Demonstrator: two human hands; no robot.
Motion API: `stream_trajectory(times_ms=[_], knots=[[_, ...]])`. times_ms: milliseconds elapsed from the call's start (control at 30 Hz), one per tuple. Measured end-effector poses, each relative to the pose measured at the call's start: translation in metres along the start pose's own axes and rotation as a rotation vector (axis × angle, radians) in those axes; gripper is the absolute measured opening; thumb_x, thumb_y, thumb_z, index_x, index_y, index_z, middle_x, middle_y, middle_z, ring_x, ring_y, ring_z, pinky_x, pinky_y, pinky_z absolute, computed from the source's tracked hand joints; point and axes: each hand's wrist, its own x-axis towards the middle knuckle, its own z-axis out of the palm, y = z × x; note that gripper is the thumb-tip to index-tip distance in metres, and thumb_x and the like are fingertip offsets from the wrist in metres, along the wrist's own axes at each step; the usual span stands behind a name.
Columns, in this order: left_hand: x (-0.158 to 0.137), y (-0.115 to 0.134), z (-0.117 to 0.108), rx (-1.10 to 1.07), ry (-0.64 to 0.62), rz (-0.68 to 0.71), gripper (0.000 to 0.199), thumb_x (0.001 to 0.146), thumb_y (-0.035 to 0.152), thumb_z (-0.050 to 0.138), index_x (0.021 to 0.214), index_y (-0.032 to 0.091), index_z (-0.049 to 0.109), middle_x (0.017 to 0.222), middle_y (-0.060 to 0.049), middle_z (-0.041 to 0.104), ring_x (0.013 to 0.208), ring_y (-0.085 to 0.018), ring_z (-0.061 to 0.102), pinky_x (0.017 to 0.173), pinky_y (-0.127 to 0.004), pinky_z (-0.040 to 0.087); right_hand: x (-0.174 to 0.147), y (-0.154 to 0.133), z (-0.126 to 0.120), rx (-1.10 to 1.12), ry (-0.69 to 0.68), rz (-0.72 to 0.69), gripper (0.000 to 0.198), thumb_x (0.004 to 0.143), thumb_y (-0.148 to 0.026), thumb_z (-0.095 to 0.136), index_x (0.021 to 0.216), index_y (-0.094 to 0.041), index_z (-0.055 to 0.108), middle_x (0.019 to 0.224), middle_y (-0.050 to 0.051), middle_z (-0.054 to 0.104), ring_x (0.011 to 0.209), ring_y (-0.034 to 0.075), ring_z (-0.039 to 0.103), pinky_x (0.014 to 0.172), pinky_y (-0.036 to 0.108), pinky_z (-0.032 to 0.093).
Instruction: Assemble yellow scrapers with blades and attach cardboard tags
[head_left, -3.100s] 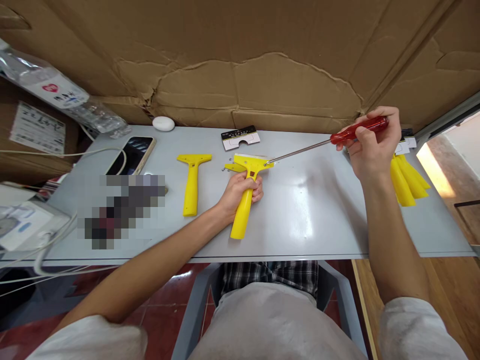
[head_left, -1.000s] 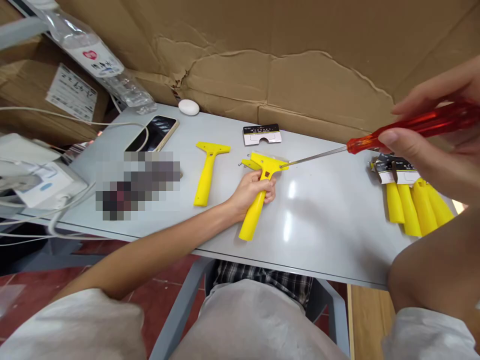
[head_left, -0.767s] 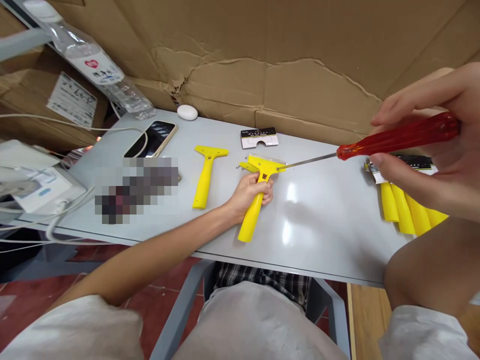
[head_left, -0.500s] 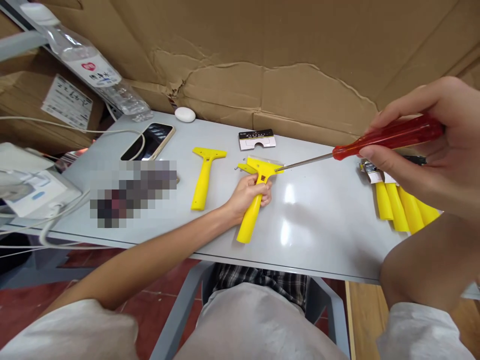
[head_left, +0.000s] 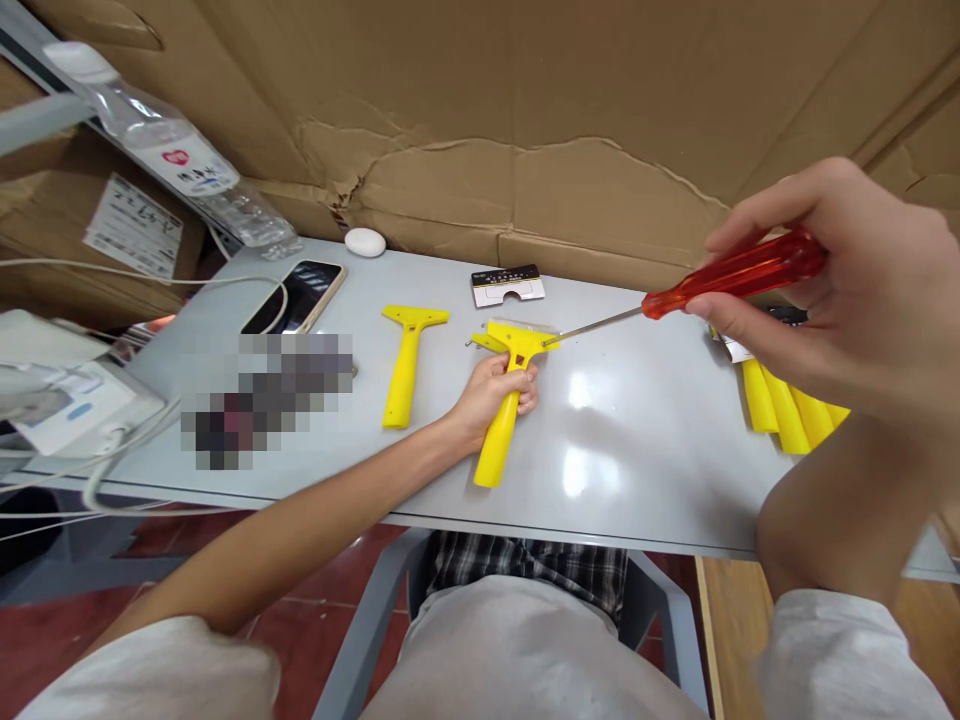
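My left hand is wrapped round the neck of a yellow scraper, just over the table. In my right hand is a screwdriver with a clear red handle, its thin shaft slanting down to the left. The tip meets the right side of the scraper's head, at what looks like a screw. A small yellow piece juts out at the left of that head, with small screws close by. To the left lies a second yellow scraper. A black and white card lies behind.
Several yellow-handled scrapers lie at the right, partly behind my right hand. At the left are a phone, a white oval object, a plastic bottle, a white box with cables and a blurred-out item. Cardboard stands behind the table.
The view has shifted slightly. My right hand and the screwdriver sit a little further left, with the tip still at the scraper's head. My left hand keeps the same hold.
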Motion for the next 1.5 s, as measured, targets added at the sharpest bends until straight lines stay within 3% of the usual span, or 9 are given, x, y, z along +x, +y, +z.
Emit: stream_trajectory(times_ms=[133,300,467,767,967,1067,1300,1500], knots=[[0.000,-0.001,0.000,-0.013,0.004,-0.005,0.031,0.056,0.014,0.077,0.078,0.018,0.055,0.066,0.004,0.054,0.052,-0.006,0.047,0.047,-0.022,0.036,0.000,-0.002,0.001,-0.008,0.017,0.004,0.035,0.079,-0.032,0.088,0.105,-0.036,0.065,0.094,-0.005,0.077,0.077,0.024,0.081,0.060,0.039,0.071],[0.000,-0.002,0.001,-0.036,0.015,0.006,0.034,0.056,0.013,0.078,0.080,0.018,0.054,0.070,0.004,0.055,0.053,-0.006,0.047,0.047,-0.022,0.035,0.001,-0.008,0.001,0.143,-0.023,0.049,0.045,0.069,-0.023,0.090,0.108,-0.038,0.072,0.115,-0.004,0.077,0.090,0.025,0.084,0.073,0.038,0.075],[0.001,-0.002,0.001,-0.032,0.025,0.004,0.034,0.054,0.013,0.078,0.080,0.017,0.056,0.070,0.005,0.055,0.053,-0.006,0.047,0.046,-0.023,0.035,-0.001,-0.005,0.002,0.148,-0.035,0.010,0.039,0.078,-0.027,0.088,0.109,-0.040,0.069,0.104,-0.007,0.080,0.087,0.022,0.083,0.075,0.036,0.076],[0.001,-0.001,0.001,-0.026,0.021,0.004,0.034,0.055,0.013,0.077,0.080,0.018,0.054,0.071,0.004,0.057,0.053,-0.006,0.048,0.046,-0.023,0.035,-0.004,-0.002,0.002,-0.001,-0.010,-0.063,0.024,0.089,-0.034,0.084,0.108,-0.035,0.068,0.098,-0.005,0.080,0.079,0.021,0.082,0.068,0.036,0.071],[0.001,-0.001,0.003,-0.034,0.040,0.011,0.031,0.053,0.012,0.076,0.077,0.017,0.056,0.070,0.004,0.055,0.053,-0.006,0.047,0.045,-0.022,0.035,-0.006,-0.017,0.000,0.093,-0.092,0.080,0.039,0.088,-0.025,0.079,0.121,-0.040,0.067,0.126,-0.003,0.075,0.099,0.025,0.084,0.087,0.040,0.070],[0.000,0.000,0.003,-0.030,0.039,0.012,0.029,0.053,0.012,0.075,0.076,0.017,0.057,0.069,0.004,0.056,0.052,-0.006,0.048,0.044,-0.022,0.035,-0.007,-0.018,0.001,0.125,-0.082,0.080,0.040,0.087,-0.021,0.079,0.120,-0.040,0.066,0.117,-0.004,0.076,0.099,0.025,0.084,0.085,0.039,0.069],[0.000,0.000,0.003,-0.026,0.047,0.010,0.030,0.053,0.012,0.074,0.076,0.017,0.056,0.069,0.004,0.056,0.052,-0.006,0.048,0.044,-0.022,0.035,-0.006,-0.010,0.001,-0.023,-0.034,0.093,0.021,0.093,-0.033,0.077,0.111,-0.035,0.067,0.096,-0.003,0.079,0.087,0.027,0.082,0.078,0.046,0.064],[0.001,-0.001,0.002,-0.038,0.046,0.009,0.032,0.054,0.011,0.074,0.078,0.018,0.055,0.071,0.004,0.056,0.052,-0.006,0.048,0.044,-0.021,0.035,-0.006,-0.012,-0.003,0.018,-0.084,0.065,0.036,0.087,-0.023,0.076,0.118,-0.038,0.067,0.125,0.000,0.073,0.094,0.025,0.081,0.081,0.043,0.067]])
